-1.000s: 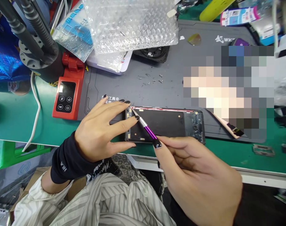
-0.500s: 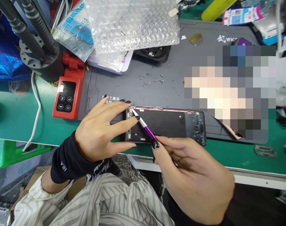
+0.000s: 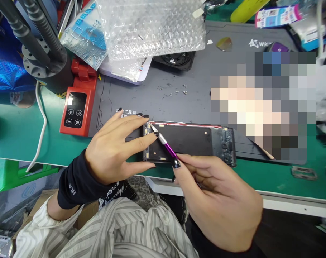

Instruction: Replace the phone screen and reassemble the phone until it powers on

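Shifted slightly leftward, my right hand [image 3: 219,200] pinches a purple knife [image 3: 171,150]; my spread left hand [image 3: 110,148] touches a phone frame [image 3: 191,143] by the green desk's [image 3: 270,177] front edge.

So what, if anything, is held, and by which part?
The right hand holds a pointed tool by its purple handle. The left hand spreads across the left end of the phone frame; whether it grips is unclear.

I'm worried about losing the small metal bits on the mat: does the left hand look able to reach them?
Probably yes: only mat shows between the left hand and the metal bits, though it is at the phone frame.
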Motion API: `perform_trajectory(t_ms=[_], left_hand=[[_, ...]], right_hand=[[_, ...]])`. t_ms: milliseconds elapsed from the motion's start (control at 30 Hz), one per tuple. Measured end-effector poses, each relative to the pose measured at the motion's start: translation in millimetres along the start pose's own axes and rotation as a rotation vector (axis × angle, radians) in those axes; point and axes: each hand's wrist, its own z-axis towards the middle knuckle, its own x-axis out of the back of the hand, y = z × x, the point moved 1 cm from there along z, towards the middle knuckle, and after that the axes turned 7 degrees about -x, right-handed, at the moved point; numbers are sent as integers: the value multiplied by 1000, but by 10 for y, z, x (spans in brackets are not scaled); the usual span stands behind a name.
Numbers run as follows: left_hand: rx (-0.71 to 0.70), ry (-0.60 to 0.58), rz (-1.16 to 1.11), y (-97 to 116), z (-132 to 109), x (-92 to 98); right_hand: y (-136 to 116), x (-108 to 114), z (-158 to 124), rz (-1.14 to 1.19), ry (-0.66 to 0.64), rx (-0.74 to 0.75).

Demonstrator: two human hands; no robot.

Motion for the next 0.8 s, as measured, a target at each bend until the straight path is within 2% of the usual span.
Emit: perform_trajectory(t_ms=[133, 367, 800], left_hand=[[-1, 0, 1, -3, 1, -5], [5, -7, -10, -8, -9, -11], [2, -12, -20, -2, 15, 13]], right_hand=[[-18, -7, 0, 9, 18, -19], [-77, -9, 22, 94, -38, -166], [-56, -18, 21, 60, 0, -86]])
